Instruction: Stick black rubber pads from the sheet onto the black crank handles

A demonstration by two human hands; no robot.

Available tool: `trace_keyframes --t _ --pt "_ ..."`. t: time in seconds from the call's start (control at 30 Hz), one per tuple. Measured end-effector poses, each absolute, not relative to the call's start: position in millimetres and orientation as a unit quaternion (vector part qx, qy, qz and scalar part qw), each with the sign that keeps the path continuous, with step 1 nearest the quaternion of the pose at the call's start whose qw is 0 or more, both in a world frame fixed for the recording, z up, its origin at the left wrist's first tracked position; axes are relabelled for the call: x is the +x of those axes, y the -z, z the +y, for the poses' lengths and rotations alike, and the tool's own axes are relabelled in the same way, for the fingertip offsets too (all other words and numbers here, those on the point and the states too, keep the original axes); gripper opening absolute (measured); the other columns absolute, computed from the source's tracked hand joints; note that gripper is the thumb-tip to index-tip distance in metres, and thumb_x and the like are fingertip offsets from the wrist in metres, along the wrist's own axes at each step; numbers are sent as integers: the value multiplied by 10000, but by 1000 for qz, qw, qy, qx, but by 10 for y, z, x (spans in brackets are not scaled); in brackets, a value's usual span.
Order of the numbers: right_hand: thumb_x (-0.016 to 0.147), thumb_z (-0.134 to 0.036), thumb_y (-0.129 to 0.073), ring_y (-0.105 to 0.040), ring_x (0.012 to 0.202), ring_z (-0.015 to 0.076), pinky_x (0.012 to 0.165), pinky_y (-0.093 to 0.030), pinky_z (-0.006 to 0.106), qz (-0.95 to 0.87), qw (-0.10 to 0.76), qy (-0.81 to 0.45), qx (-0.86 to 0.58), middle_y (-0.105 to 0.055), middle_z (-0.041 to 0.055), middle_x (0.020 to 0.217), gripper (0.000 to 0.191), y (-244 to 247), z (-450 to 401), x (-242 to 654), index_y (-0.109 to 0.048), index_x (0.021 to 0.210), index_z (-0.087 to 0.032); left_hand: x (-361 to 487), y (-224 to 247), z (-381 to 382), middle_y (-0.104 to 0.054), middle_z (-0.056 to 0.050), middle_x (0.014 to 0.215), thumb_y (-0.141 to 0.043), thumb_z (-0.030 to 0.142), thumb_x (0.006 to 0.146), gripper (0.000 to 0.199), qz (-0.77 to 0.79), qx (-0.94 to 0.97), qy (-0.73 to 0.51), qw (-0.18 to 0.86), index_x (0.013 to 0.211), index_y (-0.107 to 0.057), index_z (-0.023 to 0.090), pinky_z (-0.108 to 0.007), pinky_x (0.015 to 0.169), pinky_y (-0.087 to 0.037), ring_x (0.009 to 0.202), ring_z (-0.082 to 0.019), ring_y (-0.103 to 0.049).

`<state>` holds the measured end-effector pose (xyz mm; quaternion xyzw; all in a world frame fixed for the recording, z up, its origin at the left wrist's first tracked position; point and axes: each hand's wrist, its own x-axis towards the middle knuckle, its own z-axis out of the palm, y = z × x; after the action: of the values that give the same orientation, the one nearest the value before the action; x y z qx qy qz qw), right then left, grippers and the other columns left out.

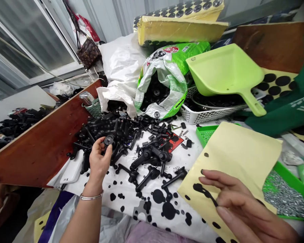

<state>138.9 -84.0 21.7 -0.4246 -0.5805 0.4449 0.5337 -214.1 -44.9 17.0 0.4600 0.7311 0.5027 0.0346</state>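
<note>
Over the parts pile, left hand [99,160] fingers pinch a black disc [108,139]; right hand [239,204] fingers lie spread.

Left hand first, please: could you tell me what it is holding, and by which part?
The left hand pinches a small round black part at its rim with its fingertips, above the pile of black parts.

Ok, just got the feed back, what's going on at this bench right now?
A person is working at a cluttered table. The left hand holds a small round black part at the edge of a pile of black handles. The right hand rests its fingers on a yellow backing sheet carrying a few black stickers. A green scoop sits over a white basket behind.
</note>
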Motion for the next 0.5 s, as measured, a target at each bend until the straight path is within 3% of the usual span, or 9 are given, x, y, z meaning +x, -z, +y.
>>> trace_keyframes --t 0.1,0.17,0.23,0.33,0.5 --pt "837 -309 -574 -583 1054 258 874 -504 339 -592 498 -491 -401 -559 78 1190 148 -306 -789 1292 -580 709 -235 -1848 -258 -423 -601 -58 920 -540 393 787 481 686 455 -555 119 1196 -406 180 -287 731 -485 788 -158 -594" --pt "848 -295 -560 -569 1080 256 896 -493 347 -602 466 -527 -378 -550 78 1215 161 -356 -746 1248 -581 702 -230 -1575 -300 -433 -633 -66 858 -504 393 806 434 660 460 -559 202 1164 -428 160 -280 632 -495 681 -153 -604" --pt "848 -279 -561 -533 1135 260 930 -467 364 -591 448 -566 -360 -542 77 1242 153 -396 -701 1219 -583 706 -226 -1283 -331 -474 -650 -64 765 -519 381 804 393 620 458 -546 327 1108 -470 138 -254 521 -461 555 -135 -571" --pt "814 -262 -607 -476 1199 266 995 -395 401 -534 447 -630 -343 -551 72 1251 124 -437 -632 1201 -597 698 -219 -920 -369 -560 -665 -57 751 -629 334 756 426 514 405 -534 536 1105 -495 130 -210 484 -412 508 -96 -527" --pt "745 -283 -654 -467 1204 285 1034 -311 464 -409 458 -717 -329 -583 78 1229 131 -488 -536 1232 -610 651 -204 -648 -373 -622 -653 -33 716 -691 305 735 421 450 399 -482 637 1102 -576 133 -203 507 -430 539 -102 -560"
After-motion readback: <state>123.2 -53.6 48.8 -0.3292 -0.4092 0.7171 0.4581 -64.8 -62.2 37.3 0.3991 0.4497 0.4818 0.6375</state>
